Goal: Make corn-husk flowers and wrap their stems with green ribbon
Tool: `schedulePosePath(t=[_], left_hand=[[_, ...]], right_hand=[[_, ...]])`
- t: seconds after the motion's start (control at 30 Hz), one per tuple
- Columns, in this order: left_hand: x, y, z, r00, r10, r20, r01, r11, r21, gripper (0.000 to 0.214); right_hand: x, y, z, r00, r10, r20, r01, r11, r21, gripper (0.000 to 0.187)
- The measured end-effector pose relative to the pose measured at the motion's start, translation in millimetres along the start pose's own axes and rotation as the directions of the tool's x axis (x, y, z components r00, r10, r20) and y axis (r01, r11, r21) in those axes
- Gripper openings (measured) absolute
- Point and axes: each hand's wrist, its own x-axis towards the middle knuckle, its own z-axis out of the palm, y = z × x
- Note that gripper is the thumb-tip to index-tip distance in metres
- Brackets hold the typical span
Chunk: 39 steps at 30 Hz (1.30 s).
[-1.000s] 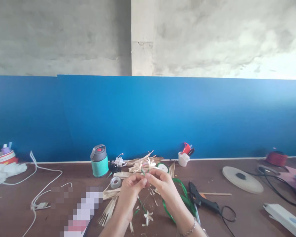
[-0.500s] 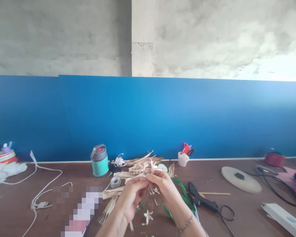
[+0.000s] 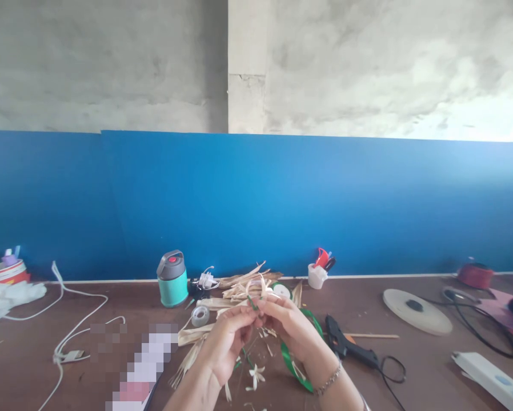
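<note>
Thumb and fingertips of my left hand [image 3: 235, 337] pinch a small flower of pale dried husk at its green-wrapped stem [image 3: 252, 302]. My right hand [image 3: 293, 328], with a chain bracelet at the wrist, closes on the same flower, its fingertips almost touching the left ones. Pale petals stick up above the fingers; the lower part is hidden by them. Below the hands lies another small husk flower [image 3: 256, 377]. A loop of green ribbon [image 3: 291, 365] passes beside my right wrist. Dried husks [image 3: 196, 348] lie left of and behind the hands.
At the back stand a teal flask [image 3: 173, 290] and a white cup [image 3: 317, 277] with tools. A tape roll [image 3: 200, 315] is left of the hands. Rightward lie a black glue gun [image 3: 351, 342], a stick [image 3: 374, 336] and a round lid [image 3: 428, 317]. White cables [image 3: 74, 319] cross the left side.
My right hand has turned and shifted slightly, its wrist moving a little right. More of the green-wrapped stem shows between the fingertips. The left hand stays nearly in place.
</note>
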Motion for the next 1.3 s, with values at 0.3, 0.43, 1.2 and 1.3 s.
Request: schedulePosePath(t=[0.3,0.43,1.2,1.3], left_hand=[[-1.4,0.1,-0.9,0.997,-0.081,0.004,0.081,0.997,-0.002,0.013],[-1.1,-0.1,-1.5,0.996,-0.092,0.003,0.092,0.996,0.004,0.013],[-1.4,0.9,-2.3,0.994,-0.052,0.096,0.049,0.998,0.035,0.017],[-2.3,0.3,-2.3,0.989,-0.065,0.135,0.06,0.998,0.037,0.02]], right_hand=[[1.6,2.7,-7.0,1.0,-0.018,-0.022,0.017,0.998,-0.06,0.031],[-1.2,-0.2,-4.5,0.999,-0.029,-0.016,0.027,0.996,-0.089,0.033],[-2.7,-5.8,-9.7,0.999,0.035,0.042,-0.029,0.993,-0.118,0.026],[-3.9,-8.3,-12.4,0.991,0.08,0.105,-0.074,0.995,-0.066,0.021]])
